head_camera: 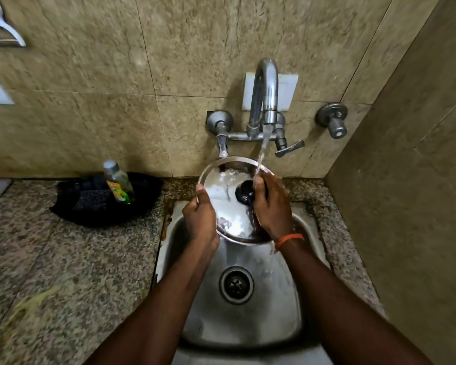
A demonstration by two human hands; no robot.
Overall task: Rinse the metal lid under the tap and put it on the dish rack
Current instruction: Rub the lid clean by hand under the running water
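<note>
Over the sink (304, 227), both hands grip the metal lid (227, 204) by its rim, tilted under the tap (265, 96).

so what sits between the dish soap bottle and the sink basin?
Head view: only bare speckled granite counter separates the soap bottle from the sink. The bottle stands on a black cloth whose right edge stops short of the sink rim.
</note>
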